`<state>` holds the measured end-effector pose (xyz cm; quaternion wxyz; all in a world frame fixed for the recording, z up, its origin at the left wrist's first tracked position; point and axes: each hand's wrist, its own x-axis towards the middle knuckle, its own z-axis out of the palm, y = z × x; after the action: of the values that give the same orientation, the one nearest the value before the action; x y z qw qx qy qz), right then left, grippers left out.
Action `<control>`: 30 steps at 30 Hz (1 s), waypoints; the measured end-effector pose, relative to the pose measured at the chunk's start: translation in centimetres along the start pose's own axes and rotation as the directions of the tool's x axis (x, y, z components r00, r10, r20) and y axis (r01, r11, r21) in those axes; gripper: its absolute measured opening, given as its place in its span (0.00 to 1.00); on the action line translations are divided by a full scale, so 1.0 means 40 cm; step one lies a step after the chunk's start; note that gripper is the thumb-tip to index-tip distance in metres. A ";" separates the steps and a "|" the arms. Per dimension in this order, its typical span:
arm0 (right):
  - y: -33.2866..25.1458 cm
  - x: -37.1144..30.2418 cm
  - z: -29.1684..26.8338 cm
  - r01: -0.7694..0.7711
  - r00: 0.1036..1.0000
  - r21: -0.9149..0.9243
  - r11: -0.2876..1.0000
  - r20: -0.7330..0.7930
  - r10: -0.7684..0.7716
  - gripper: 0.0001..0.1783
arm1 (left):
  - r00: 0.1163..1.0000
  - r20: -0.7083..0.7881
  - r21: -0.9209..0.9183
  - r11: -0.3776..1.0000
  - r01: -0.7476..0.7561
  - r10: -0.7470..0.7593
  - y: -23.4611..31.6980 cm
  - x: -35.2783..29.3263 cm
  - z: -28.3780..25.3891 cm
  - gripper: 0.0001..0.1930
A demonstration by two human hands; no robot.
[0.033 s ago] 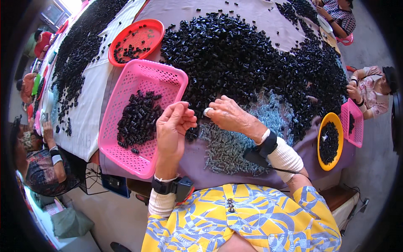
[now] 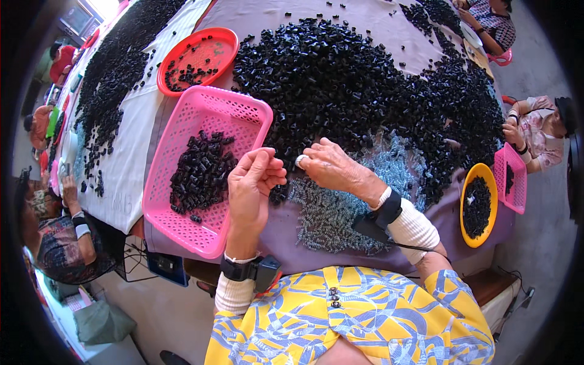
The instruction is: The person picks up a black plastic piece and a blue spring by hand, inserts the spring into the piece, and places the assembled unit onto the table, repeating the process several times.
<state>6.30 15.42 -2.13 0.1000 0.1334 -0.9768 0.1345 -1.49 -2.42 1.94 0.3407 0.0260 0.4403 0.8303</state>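
My left hand is raised at the right edge of a pink perforated basket. Its thumb and forefinger are pinched together; anything between them is too small to make out. Small black plastic parts lie heaped in the basket. A short gap to the right, my right hand is closed, fingertips pointing toward the left hand. A white wrap covers one fingertip, and what the fingers hold is hidden. Beneath it spreads a pile of small clear-blue springs. Behind both hands rises a large mound of black plastic parts.
A red round tray with some black parts stands behind the basket. At the right are a yellow bowl of dark parts and another pink basket. Other people sit around the tables, one at right, one at left.
My left hand has shifted very slightly to the right. Nothing else has visibly moved.
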 end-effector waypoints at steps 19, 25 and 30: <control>0.044 -0.043 -0.030 -0.050 0.998 -0.077 0.996 -0.052 0.046 0.03 | 1.000 0.006 0.247 0.969 0.024 -0.027 -0.061 0.017 0.020 0.09; 0.031 -0.030 -0.015 -0.081 0.993 -0.054 0.995 -0.086 0.076 0.05 | 1.000 -0.012 0.288 0.957 0.026 -0.023 -0.074 0.021 0.008 0.09; 0.024 -0.020 -0.029 -0.097 0.993 -0.033 0.995 -0.073 0.095 0.06 | 1.000 -0.011 0.344 0.938 0.025 -0.023 -0.083 0.022 0.010 0.09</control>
<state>6.98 16.82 -1.46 0.1304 0.0795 -0.9802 0.1260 -0.25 -0.35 -0.54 0.3393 0.0772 0.5802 0.7364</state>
